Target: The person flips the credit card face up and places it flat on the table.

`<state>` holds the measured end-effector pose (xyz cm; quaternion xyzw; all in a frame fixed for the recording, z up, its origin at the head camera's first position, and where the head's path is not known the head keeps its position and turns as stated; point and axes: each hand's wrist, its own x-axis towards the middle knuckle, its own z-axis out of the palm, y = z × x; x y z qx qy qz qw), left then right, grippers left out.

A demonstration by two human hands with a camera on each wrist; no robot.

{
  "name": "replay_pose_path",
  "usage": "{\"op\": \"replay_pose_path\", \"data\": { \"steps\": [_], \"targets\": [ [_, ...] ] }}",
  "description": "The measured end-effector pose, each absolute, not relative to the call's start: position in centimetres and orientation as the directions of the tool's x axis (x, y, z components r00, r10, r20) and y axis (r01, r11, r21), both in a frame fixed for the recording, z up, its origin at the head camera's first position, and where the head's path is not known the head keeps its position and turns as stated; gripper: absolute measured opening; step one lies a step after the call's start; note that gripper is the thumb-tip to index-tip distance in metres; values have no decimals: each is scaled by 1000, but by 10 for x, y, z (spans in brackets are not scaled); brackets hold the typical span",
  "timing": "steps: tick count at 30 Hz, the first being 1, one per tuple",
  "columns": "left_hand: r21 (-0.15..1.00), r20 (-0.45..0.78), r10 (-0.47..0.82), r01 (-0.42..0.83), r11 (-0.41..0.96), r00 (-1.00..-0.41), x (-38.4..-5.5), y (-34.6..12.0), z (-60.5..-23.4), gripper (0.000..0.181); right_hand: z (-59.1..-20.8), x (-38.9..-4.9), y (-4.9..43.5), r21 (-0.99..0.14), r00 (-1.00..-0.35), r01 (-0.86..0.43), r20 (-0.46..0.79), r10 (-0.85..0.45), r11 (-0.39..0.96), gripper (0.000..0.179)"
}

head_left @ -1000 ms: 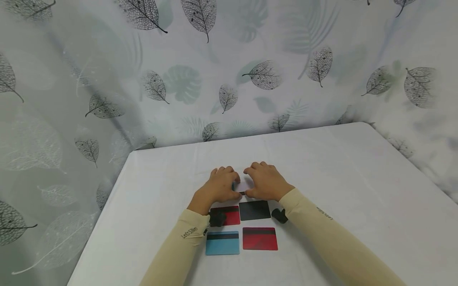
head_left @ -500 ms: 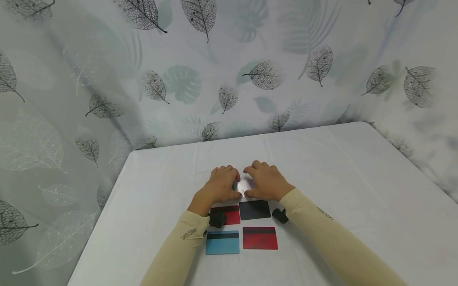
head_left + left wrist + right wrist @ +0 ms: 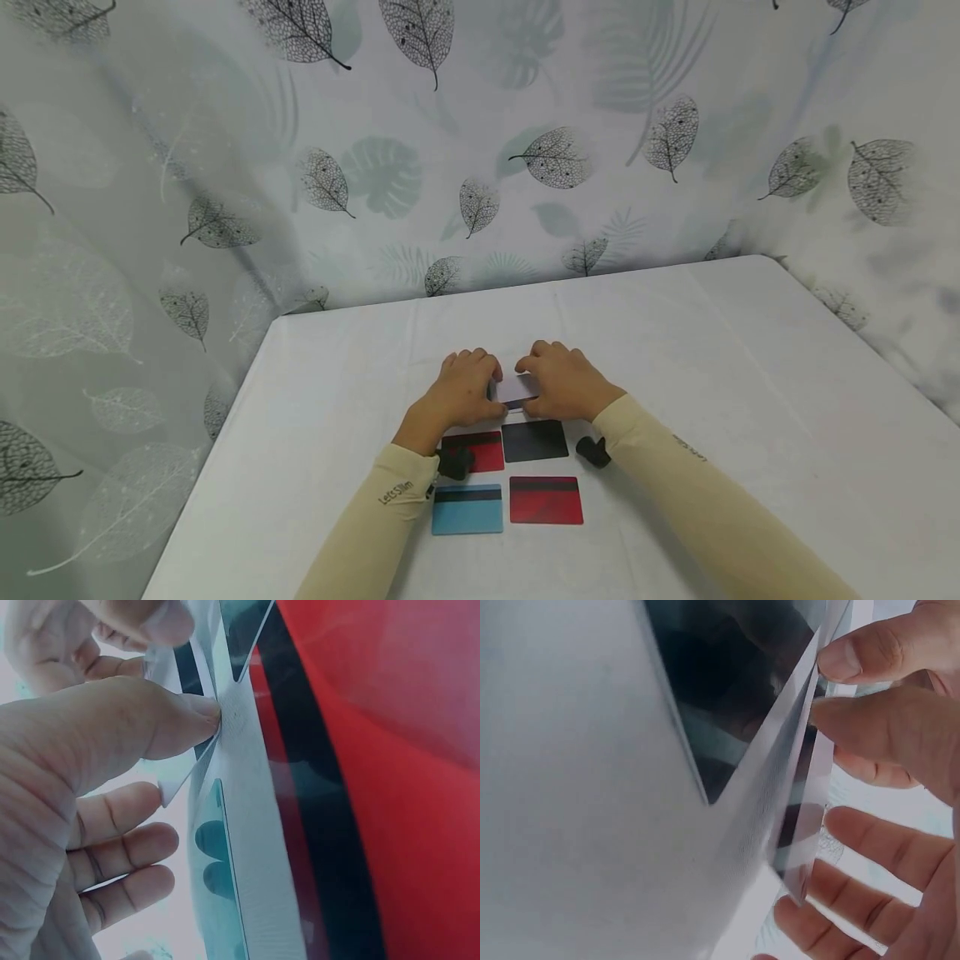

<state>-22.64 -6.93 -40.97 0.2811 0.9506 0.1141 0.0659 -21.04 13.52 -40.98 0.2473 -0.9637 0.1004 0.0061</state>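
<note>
Both hands meet over a pale card (image 3: 517, 388) with a dark stripe, beyond the other cards on the table. My left hand (image 3: 467, 387) pinches its left end, the thumb (image 3: 180, 724) at the near edge. My right hand (image 3: 564, 383) pinches its right part, with thumb (image 3: 855, 716) on the striped edge and the other fingers spread. The card looks tilted off the table. Below my left hand lies a teal card (image 3: 217, 900), mostly hidden in the head view. Nearer are a red card (image 3: 487, 454) and a black card (image 3: 535, 442).
In the nearest row lie a blue striped card (image 3: 467, 515) and another red card (image 3: 546, 504). Black wrist cameras hang under both wrists, the left one (image 3: 454, 462) over part of a red card. A leaf-patterned curtain (image 3: 480, 150) stands behind the white table (image 3: 675, 325).
My right hand has shifted slightly right, and more of the pale card shows between the hands. Its tilt has changed: the stripe, lost in glare half a second ago, shows again. My left hand stays put.
</note>
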Motion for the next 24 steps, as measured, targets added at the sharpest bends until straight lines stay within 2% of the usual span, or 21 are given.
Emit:
{"op": "replay_pose_path", "data": {
  "steps": [13,19,24],
  "targets": [
    [275,-56,542,509,816,-838,-227,-73,-415,46,-409,-209,136,-54,-835,-549,80,-545,834,52],
    [281,-29,546,517,809,-837,-226,-73,-416,59,-409,-210,138,-52,-828,-558,112,-550,828,51],
    [279,-1,553,531,801,-833,-225,-74,-412,57,-407,-211,138,-57,-820,-567,136,-556,822,50]
  ]
}}
